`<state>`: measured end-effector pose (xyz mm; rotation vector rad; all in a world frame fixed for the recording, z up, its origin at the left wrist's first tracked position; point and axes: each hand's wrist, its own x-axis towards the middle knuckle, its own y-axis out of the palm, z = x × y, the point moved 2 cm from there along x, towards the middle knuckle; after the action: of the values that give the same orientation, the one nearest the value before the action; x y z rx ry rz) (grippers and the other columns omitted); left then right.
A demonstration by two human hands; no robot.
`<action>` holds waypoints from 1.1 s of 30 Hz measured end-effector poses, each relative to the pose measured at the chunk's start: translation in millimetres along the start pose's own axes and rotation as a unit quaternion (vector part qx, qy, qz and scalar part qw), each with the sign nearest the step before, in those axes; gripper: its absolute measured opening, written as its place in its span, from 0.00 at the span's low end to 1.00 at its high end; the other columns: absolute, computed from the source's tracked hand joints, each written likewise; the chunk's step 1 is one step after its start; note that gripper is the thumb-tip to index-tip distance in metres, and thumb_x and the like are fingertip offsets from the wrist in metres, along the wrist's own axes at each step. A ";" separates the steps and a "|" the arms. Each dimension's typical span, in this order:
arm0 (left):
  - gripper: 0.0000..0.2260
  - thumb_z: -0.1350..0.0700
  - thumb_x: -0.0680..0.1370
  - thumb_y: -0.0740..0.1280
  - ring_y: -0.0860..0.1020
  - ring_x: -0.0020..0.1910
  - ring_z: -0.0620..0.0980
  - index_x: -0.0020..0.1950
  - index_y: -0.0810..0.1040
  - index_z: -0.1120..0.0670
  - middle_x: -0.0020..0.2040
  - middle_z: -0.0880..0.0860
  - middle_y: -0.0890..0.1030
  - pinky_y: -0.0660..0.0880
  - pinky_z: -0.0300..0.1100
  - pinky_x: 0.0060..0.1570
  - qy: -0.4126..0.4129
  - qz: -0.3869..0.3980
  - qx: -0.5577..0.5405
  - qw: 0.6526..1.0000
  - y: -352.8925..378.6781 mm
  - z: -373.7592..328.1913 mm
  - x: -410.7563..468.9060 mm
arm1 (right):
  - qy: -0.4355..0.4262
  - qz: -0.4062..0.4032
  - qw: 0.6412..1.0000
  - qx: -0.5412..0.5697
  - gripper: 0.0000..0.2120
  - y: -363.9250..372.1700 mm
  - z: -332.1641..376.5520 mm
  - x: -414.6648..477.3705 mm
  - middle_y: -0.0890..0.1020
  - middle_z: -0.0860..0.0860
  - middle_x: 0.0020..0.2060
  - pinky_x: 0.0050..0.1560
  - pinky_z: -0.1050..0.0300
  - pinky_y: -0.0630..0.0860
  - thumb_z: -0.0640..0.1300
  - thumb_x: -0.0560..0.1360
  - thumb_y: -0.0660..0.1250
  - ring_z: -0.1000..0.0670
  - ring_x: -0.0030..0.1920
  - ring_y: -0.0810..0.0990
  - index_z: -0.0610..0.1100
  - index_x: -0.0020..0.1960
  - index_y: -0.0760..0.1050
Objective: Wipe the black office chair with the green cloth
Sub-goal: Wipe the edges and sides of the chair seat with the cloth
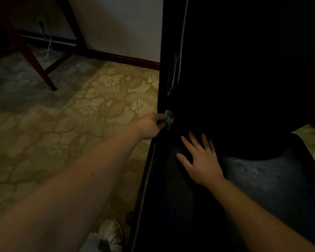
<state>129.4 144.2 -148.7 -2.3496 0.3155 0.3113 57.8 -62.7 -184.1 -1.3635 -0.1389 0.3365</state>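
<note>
In the head view, dim as it was, the black office chair [244,84] filled the right side of the scene, its backrest rising dark above the seat. The left hand [150,127] reached to the chair's left edge with its grip closed round the green cloth [168,117], which was bunched into a small wad and pressed against the frame where back and seat met. The right hand [202,164] lay flat on the seat, fingers spread and holding nothing, apparently steadying the chair. The cloth looked soft and light, and seemed best kept wadded in the palm so that a fold faced the surface. The chair looked heavy and stiff, and bracing it at the seat or back seemed wise. A floral carpet [76,128] lay to the left, with dark wooden legs [35,57] and a white cable [48,46] beyond.
</note>
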 end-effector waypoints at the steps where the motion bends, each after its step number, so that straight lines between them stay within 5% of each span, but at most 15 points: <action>1: 0.19 0.60 0.84 0.60 0.74 0.66 0.55 0.75 0.70 0.53 0.68 0.56 0.75 0.69 0.31 0.57 0.004 -0.008 -0.008 1.000 -0.7 1.1 -3.9 | 0.000 0.002 1.000 -0.004 0.38 -0.5 0.5 0.2 0.49 0.54 0.79 0.76 0.47 0.36 0.71 0.71 0.34 0.45 0.78 0.39 0.59 0.78 0.46; 3: 0.18 0.60 0.84 0.60 0.76 0.61 0.51 0.74 0.71 0.52 0.64 0.52 0.76 0.69 0.26 0.47 0.012 -0.022 -0.008 1.000 0.2 7.6 -16.0 | 0.000 0.004 1.000 -0.006 0.38 -0.7 2.3 0.3 0.48 0.54 0.79 0.76 0.47 0.36 0.70 0.71 0.34 0.45 0.78 0.39 0.58 0.78 0.46; 8: 0.19 0.58 0.84 0.59 0.80 0.43 0.50 0.75 0.69 0.46 0.49 0.50 0.82 0.77 0.39 0.41 0.014 -0.024 -0.011 1.000 9.4 31.1 -37.4 | -0.002 0.007 1.000 -0.015 0.39 -1.7 2.6 1.6 0.49 0.53 0.79 0.76 0.44 0.39 0.70 0.70 0.33 0.44 0.78 0.41 0.58 0.78 0.47; 11: 0.19 0.59 0.84 0.59 0.77 0.61 0.51 0.75 0.69 0.49 0.64 0.52 0.78 0.73 0.38 0.53 0.021 -0.021 -0.015 0.999 6.9 26.6 -35.0 | -0.043 0.001 0.999 -0.021 0.36 -0.5 14.7 -4.2 0.49 0.55 0.79 0.75 0.41 0.38 0.67 0.72 0.34 0.46 0.78 0.41 0.60 0.78 0.48; 14: 0.18 0.60 0.84 0.59 0.74 0.67 0.52 0.74 0.71 0.53 0.68 0.54 0.76 0.69 0.31 0.55 0.029 -0.026 -0.030 0.999 6.2 20.5 -22.9 | -0.071 0.003 0.997 -0.023 0.33 6.1 30.0 -13.0 0.49 0.56 0.79 0.76 0.42 0.37 0.65 0.74 0.34 0.48 0.78 0.41 0.61 0.78 0.48; 17: 0.18 0.61 0.84 0.60 0.74 0.67 0.53 0.73 0.72 0.54 0.68 0.55 0.76 0.70 0.28 0.52 0.027 -0.040 -0.072 0.996 8.9 17.8 -14.5 | -0.058 0.002 0.998 -0.005 0.33 5.2 30.2 -11.1 0.48 0.57 0.79 0.76 0.44 0.37 0.64 0.74 0.32 0.49 0.78 0.40 0.61 0.78 0.48; 22: 0.18 0.59 0.83 0.61 0.77 0.64 0.53 0.74 0.72 0.51 0.66 0.54 0.79 0.73 0.38 0.60 0.039 -0.021 -0.018 0.999 6.6 29.7 -26.7 | -0.052 -0.005 0.999 -0.010 0.31 7.9 31.0 -10.0 0.49 0.57 0.79 0.76 0.44 0.36 0.63 0.76 0.33 0.50 0.78 0.40 0.61 0.78 0.48; 25: 0.18 0.60 0.83 0.60 0.74 0.68 0.51 0.74 0.72 0.53 0.70 0.53 0.76 0.67 0.31 0.60 0.061 -0.012 -0.004 0.998 12.5 39.9 -42.4 | -0.050 -0.023 0.998 -0.011 0.29 11.0 31.0 -10.1 0.52 0.57 0.78 0.76 0.44 0.38 0.62 0.78 0.36 0.50 0.78 0.42 0.61 0.77 0.51; 33: 0.19 0.62 0.83 0.59 0.66 0.74 0.50 0.73 0.72 0.50 0.76 0.51 0.68 0.64 0.34 0.67 0.067 -0.021 -0.030 0.997 12.9 27.4 -14.1 | -0.057 -0.058 0.997 0.013 0.26 10.9 29.6 -11.6 0.59 0.56 0.77 0.76 0.42 0.42 0.60 0.80 0.43 0.48 0.78 0.50 0.59 0.76 0.59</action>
<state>108.5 156.3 -171.9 -2.4374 0.3237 0.1455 36.5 -36.8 -187.5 -1.3044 -0.3077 0.3175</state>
